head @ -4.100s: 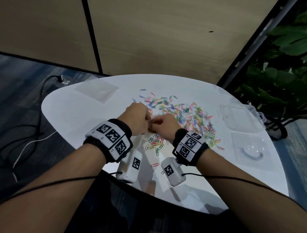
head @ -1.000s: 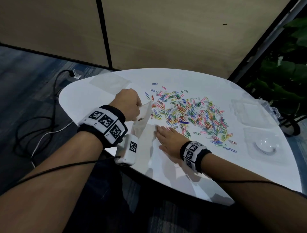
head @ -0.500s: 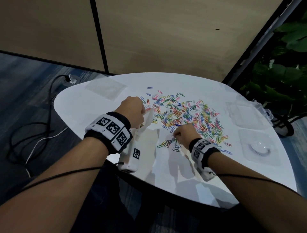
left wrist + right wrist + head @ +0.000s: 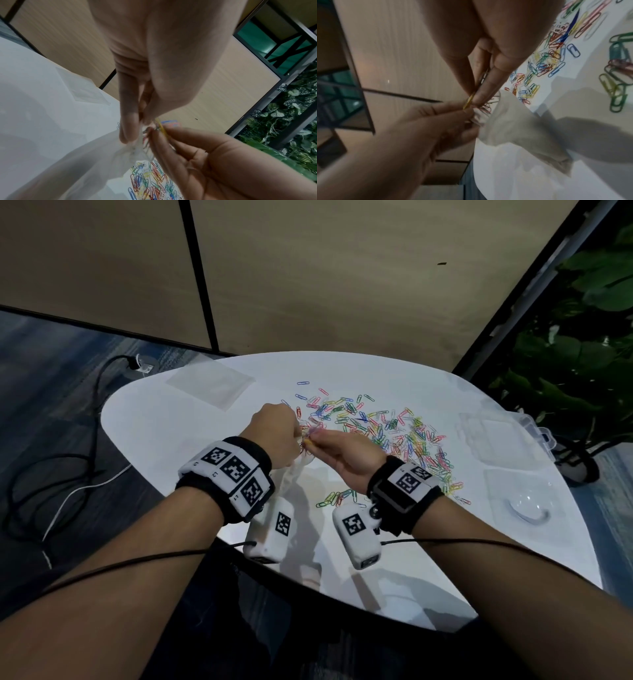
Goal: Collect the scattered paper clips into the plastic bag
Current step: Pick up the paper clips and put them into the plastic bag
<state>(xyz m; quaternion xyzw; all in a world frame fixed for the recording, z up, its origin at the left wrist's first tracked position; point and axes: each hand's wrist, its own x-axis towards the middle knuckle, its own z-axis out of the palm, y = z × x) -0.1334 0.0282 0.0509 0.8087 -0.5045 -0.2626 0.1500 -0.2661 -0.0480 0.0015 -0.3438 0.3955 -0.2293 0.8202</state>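
The left hand (image 4: 275,436) is pinching the crumpled top edge of the clear plastic bag (image 4: 96,159) between thumb and fingers, holding it raised above the white table (image 4: 191,440); the bag is hanging down from that pinch, its lower part trailing toward the table near the person. The right hand (image 4: 346,455) is meeting it at the bag's mouth — its fingertips (image 4: 481,94) are squeezing a small bunch of paper clips (image 4: 485,106), a yellow clip (image 4: 162,127) sticking out above the rest, and the bunch is touching the bag's opening; whether any clip is already inside cannot be told. The main scatter of coloured clips (image 4: 394,433) is lying on the table beyond and to the right of the hands; a small cluster (image 4: 337,498) is sitting nearer, just beside the right wrist. A flat clear sheet (image 4: 210,383) is lying at the far left of the table — well apart from the clips; clear plastic boxes (image 4: 493,436) are resting at the right edge.
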